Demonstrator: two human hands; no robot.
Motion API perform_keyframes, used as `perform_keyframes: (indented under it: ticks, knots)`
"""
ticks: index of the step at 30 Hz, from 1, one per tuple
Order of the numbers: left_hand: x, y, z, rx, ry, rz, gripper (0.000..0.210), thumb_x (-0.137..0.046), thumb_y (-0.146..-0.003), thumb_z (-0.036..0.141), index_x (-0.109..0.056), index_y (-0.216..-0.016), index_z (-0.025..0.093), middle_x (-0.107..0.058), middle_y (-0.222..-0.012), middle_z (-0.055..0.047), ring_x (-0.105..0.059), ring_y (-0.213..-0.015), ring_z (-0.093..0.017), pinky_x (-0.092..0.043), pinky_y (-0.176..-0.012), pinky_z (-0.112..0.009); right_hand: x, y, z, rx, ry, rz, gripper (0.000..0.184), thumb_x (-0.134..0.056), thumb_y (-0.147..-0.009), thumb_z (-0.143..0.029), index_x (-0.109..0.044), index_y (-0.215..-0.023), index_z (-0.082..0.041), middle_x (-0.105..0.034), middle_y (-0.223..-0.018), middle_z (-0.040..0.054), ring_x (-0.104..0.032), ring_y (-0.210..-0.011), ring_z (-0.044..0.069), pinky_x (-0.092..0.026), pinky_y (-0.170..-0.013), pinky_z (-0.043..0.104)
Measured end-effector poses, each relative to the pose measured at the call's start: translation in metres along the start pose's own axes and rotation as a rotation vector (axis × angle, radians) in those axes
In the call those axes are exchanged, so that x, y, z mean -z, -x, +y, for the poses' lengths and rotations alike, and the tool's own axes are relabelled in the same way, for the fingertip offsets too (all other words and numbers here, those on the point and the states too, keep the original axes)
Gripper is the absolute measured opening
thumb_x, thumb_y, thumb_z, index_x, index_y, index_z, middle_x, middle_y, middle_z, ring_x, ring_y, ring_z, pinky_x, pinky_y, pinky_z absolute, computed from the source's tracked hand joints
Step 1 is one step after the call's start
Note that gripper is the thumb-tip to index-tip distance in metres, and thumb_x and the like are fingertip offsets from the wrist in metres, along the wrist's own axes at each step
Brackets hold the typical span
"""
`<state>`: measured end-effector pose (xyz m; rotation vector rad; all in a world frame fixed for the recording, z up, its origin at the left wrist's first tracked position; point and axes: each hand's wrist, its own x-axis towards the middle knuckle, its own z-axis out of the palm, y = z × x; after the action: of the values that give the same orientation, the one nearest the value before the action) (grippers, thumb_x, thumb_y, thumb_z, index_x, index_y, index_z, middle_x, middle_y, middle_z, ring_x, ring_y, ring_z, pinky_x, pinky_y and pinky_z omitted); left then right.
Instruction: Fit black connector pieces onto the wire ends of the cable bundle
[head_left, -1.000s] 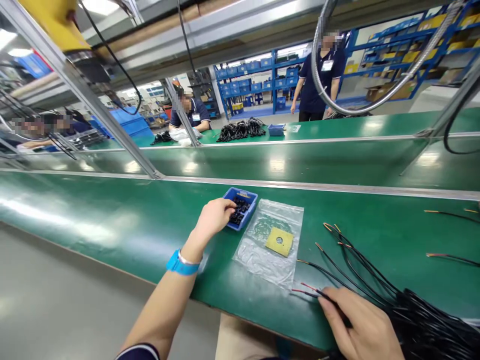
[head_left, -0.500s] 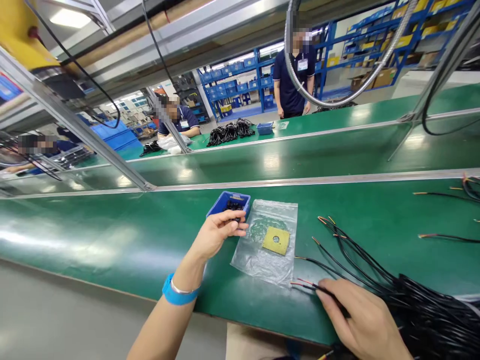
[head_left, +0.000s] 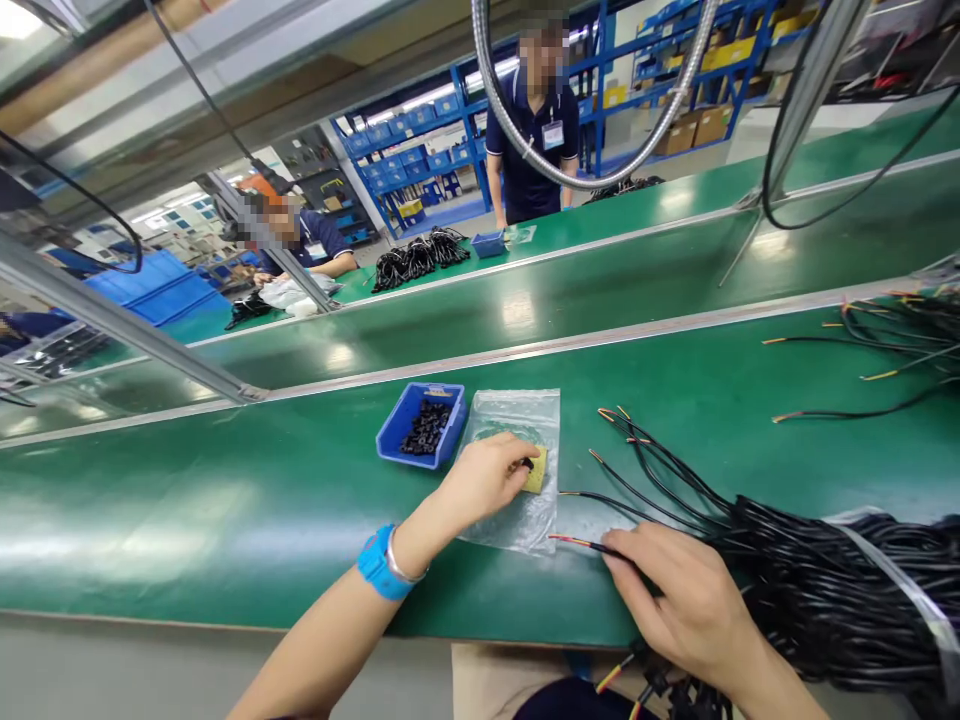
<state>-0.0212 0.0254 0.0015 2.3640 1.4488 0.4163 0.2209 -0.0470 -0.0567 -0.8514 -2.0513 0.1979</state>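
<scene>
My left hand [head_left: 491, 478] reaches over a clear zip bag [head_left: 517, 522] with its fingers pinched on a small black part [head_left: 528, 464]. The part is at a square yellow sponge [head_left: 538, 474] lying on the bag, and the fingers cover some of the sponge. My right hand [head_left: 679, 590] grips a black cable [head_left: 600, 547] near its end, between thumb and index finger. Thin coloured wires with bare tips stick out of that end, pointing left towards the bag. Left of the bag, a blue bin [head_left: 390, 447] holds many small black parts.
A big bundle of black cables [head_left: 832, 590] lies at the right, several stripped ends fanned towards the bag. More cables [head_left: 892, 340] lie at the far right. Metal posts [head_left: 142, 330] rise from the green bench [head_left: 225, 520]. Two people work across it; a metal hose [head_left: 525, 150] hangs overhead.
My left hand has moved right from the blue bin to the yellow sponge, with a small black part in its fingers. The right hand still grips the cable. The view has shifted right.
</scene>
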Motion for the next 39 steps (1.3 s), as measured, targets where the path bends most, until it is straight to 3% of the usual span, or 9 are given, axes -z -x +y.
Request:
perform_keyframes:
  ticks: [6, 10, 13, 17, 22, 27, 39]
  knots:
    - [-0.011, -0.013, 0.01, 0.0, -0.183, -0.071, 0.047, -0.054, -0.08, 0.007, -0.057, -0.127, 0.014, -0.069, -0.089, -0.012, -0.066, -0.083, -0.029, -0.055, -0.077, -0.044, -0.001, -0.001, 0.001, -0.006, 0.009, 0.001, 0.01, -0.054, -0.092, -0.013, -0.063, -0.098, -0.015, -0.062, -0.073, 0.0037, -0.057, -0.064, 0.016, -0.046, -0.061, 0.029]
    - [-0.009, -0.005, 0.014, 0.0, -0.157, -0.058, 0.05, -0.052, -0.083, 0.008, -0.051, -0.133, 0.012, -0.069, -0.092, -0.012, -0.066, -0.085, -0.028, -0.055, -0.079, -0.044, 0.003, -0.002, -0.001, -0.015, -0.052, 0.062, 0.014, -0.057, -0.09, -0.009, -0.063, -0.101, -0.014, -0.063, -0.074, 0.004, -0.057, -0.063, 0.014, -0.047, -0.06, 0.027]
    - [-0.014, 0.021, 0.022, 0.093, 0.294, 0.08, 0.045, -0.056, -0.085, 0.011, -0.054, -0.13, 0.015, -0.069, -0.096, -0.01, -0.067, -0.083, -0.021, -0.057, -0.078, -0.037, 0.009, -0.002, -0.004, -0.026, -0.148, 0.121, 0.021, -0.059, -0.087, -0.005, -0.063, -0.106, -0.013, -0.064, -0.072, 0.0033, -0.055, -0.059, 0.012, -0.045, -0.055, 0.025]
    - [-0.043, 0.062, 0.042, 0.39, 1.187, 0.219, 0.017, -0.073, -0.082, 0.026, -0.07, -0.096, 0.017, -0.069, -0.08, -0.003, -0.071, -0.073, -0.015, -0.058, -0.071, -0.024, 0.013, -0.002, -0.006, -0.017, -0.179, 0.148, 0.026, -0.061, -0.084, -0.002, -0.066, -0.107, -0.013, -0.061, -0.065, 0.0009, -0.05, -0.054, 0.011, -0.041, -0.051, 0.024]
    - [-0.078, 0.076, 0.063, 0.543, 1.658, 0.407, 0.025, -0.089, -0.066, 0.028, -0.078, -0.086, 0.017, -0.076, -0.088, -0.004, -0.073, -0.069, -0.011, -0.058, -0.065, -0.015, 0.013, -0.002, -0.006, -0.001, -0.14, 0.135, 0.025, -0.065, -0.081, -0.002, -0.068, -0.104, -0.013, -0.056, -0.061, -0.0001, -0.046, -0.052, 0.01, -0.037, -0.049, 0.025]
    - [-0.08, 0.07, 0.064, 0.57, 1.753, 0.459, 0.026, -0.092, -0.062, 0.025, -0.079, -0.084, 0.017, -0.079, -0.082, -0.004, -0.074, -0.065, -0.011, -0.059, -0.063, -0.013, 0.011, 0.001, -0.005, 0.014, -0.133, 0.113, 0.029, -0.066, -0.081, -0.002, -0.068, -0.107, -0.013, -0.059, -0.063, 0.0002, -0.047, -0.054, 0.011, -0.038, -0.051, 0.026]
    - [-0.085, 0.073, 0.062, 0.482, 1.676, 0.464, 0.021, -0.088, -0.068, 0.026, -0.081, -0.087, 0.021, -0.074, -0.088, -0.003, -0.075, -0.072, -0.013, -0.06, -0.064, -0.015, 0.011, -0.002, -0.005, 0.027, -0.144, 0.052, 0.031, -0.065, -0.082, -0.003, -0.066, -0.111, -0.015, -0.063, -0.064, 0.0006, -0.05, -0.053, 0.011, -0.039, -0.051, 0.027]
